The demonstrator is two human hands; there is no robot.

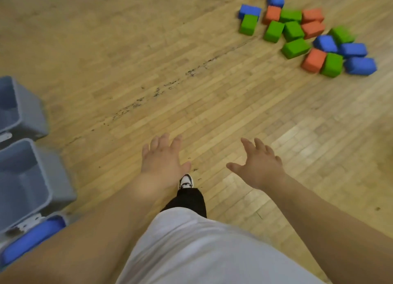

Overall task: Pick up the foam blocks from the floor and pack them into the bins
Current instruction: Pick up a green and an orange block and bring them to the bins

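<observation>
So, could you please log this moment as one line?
left hand open, empty | right hand open, empty | foam blocks on floor | nearest bin holds blue block

Both hands (pixel 163 158) (pixel 258 166) reach forward, fingers spread, empty.

3 bins (pixel 59 177), 19 foam blocks (pixel 295 47), 2 hands (pixel 161 160)

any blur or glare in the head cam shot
Head view: the foam blocks at top right and the grey bins at left look smeared, likely motion blur; pale glare sits on the wood floor beside the right hand.
</observation>
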